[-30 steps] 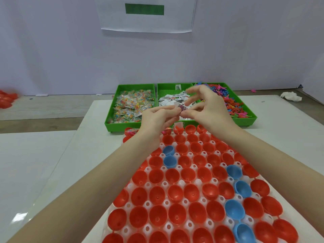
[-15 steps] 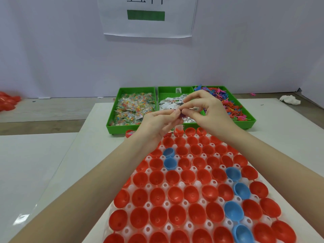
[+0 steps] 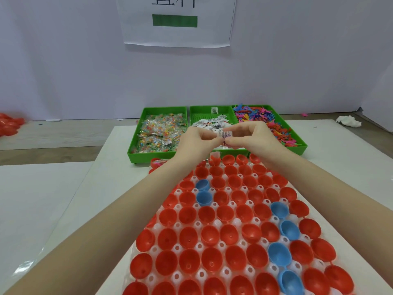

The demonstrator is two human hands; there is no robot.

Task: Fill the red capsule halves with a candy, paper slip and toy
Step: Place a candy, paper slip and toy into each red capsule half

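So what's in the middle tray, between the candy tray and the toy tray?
Paper slips, in the head view. Both hands, left hand and right hand, pinch one paper slip above it.

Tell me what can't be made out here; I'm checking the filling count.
- Paper slip, head view: print too small to read.
- Near row of red capsule halves: cut off by the bottom edge.
- Middle green tray: contents partly hidden behind left hand and right hand.

Both hands raised, fingertips meeting

Left hand and right hand pinch a slip between them, forearms outstretched.
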